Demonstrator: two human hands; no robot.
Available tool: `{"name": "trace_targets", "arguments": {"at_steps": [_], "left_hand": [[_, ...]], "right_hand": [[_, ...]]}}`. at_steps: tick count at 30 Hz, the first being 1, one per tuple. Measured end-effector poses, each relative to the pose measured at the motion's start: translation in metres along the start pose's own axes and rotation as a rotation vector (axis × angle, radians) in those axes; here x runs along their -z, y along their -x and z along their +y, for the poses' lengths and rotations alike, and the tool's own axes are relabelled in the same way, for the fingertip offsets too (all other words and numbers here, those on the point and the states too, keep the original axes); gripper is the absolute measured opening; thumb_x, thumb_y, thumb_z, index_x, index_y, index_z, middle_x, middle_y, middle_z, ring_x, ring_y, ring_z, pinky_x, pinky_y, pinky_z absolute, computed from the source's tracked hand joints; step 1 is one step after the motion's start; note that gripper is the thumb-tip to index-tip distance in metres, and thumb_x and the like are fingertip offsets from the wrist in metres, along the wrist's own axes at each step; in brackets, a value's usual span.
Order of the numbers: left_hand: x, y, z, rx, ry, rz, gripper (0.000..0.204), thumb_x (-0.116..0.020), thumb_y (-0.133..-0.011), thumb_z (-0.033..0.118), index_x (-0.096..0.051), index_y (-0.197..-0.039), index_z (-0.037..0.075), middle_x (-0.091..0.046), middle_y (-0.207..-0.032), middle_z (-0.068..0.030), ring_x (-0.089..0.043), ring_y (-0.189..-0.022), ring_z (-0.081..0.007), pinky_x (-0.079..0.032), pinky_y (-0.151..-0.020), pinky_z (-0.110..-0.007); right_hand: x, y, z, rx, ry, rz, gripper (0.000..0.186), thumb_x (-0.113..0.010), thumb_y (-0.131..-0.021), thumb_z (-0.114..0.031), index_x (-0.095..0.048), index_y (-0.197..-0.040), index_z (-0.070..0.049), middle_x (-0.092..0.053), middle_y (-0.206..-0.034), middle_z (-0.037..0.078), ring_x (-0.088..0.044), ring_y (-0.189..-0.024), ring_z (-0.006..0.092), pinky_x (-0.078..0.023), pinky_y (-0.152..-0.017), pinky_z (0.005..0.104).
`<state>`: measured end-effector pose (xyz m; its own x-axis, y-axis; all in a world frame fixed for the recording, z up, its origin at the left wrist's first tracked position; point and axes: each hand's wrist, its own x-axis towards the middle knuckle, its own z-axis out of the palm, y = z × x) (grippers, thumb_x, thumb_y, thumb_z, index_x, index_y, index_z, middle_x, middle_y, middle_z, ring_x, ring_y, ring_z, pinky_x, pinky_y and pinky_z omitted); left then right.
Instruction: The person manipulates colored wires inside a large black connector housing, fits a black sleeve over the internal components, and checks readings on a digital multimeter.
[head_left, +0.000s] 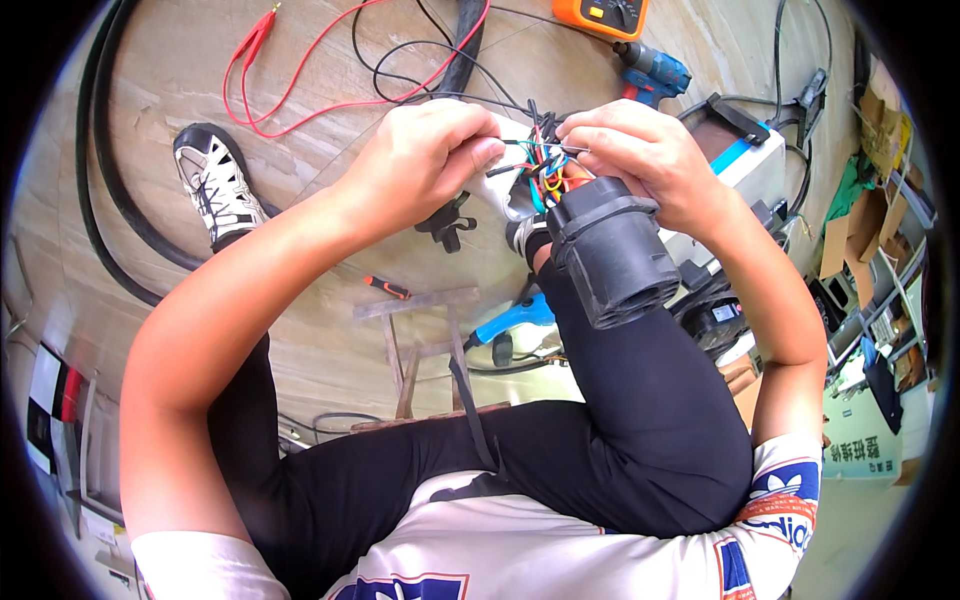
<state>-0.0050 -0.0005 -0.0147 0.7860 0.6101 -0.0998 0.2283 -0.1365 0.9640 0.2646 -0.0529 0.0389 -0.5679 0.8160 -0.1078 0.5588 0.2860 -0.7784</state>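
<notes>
Above my right thigh rests a black cylindrical plastic connector housing (612, 262), with a bundle of coloured wires (548, 178) coming out of its far end. Behind the wires is a white casing (505, 190), partly hidden by my hands. My left hand (435, 155) is closed, thumb against forefinger, on the end of a thin dark wire from the bundle. On the other side of the bundle, my right hand (640, 155) pinches a thin wire, its fingers close to the housing's rim. The exact wire ends between my fingers are too small to make out.
Red test leads (262, 35) and black cables lie on the floor ahead. An orange meter (605, 15) and a blue cordless drill (652, 75) are at the far right. Beyond my right forearm stands a white case (745, 165). A small wooden stool (420, 300) and an orange-black tool (387, 287) are below.
</notes>
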Motion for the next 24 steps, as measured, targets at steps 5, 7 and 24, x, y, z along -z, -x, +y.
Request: {"name": "trace_targets", "arguments": {"at_steps": [5, 7, 24], "left_hand": [[-0.005, 0.003, -0.001, -0.029, -0.064, 0.050, 0.012, -0.068, -0.094, 0.011, -0.065, -0.095, 0.000, -0.063, -0.079, -0.0130, -0.061, -0.070, -0.0261, -0.049, -0.065, -0.036], [-0.007, 0.003, -0.002, -0.033, -0.067, 0.064, 0.011, -0.068, -0.094, 0.011, -0.066, -0.095, 0.000, -0.064, -0.080, -0.0133, -0.061, -0.070, -0.0264, -0.049, -0.065, -0.036], [-0.012, 0.004, -0.003, 0.002, -0.062, 0.087, 0.012, -0.069, -0.094, 0.013, -0.067, -0.095, 0.001, -0.064, -0.076, -0.0114, -0.062, -0.067, -0.0237, -0.049, -0.063, -0.035]], "right_hand": [[-0.005, 0.005, 0.004, -0.026, -0.056, 0.015, 0.028, -0.070, -0.085, -0.005, -0.067, -0.113, -0.002, -0.071, -0.109, 0.014, -0.068, -0.096, 0.0339, -0.055, -0.081, 0.0413], [-0.006, 0.006, 0.003, -0.038, -0.066, 0.018, 0.028, -0.069, -0.087, -0.004, -0.067, -0.114, -0.002, -0.071, -0.110, 0.015, -0.068, -0.097, 0.0338, -0.056, -0.081, 0.0411], [-0.005, 0.005, 0.003, -0.019, -0.035, 0.014, 0.024, -0.070, -0.088, -0.008, -0.069, -0.111, -0.001, -0.072, -0.108, 0.016, -0.069, -0.095, 0.0343, -0.057, -0.079, 0.0413]]}}
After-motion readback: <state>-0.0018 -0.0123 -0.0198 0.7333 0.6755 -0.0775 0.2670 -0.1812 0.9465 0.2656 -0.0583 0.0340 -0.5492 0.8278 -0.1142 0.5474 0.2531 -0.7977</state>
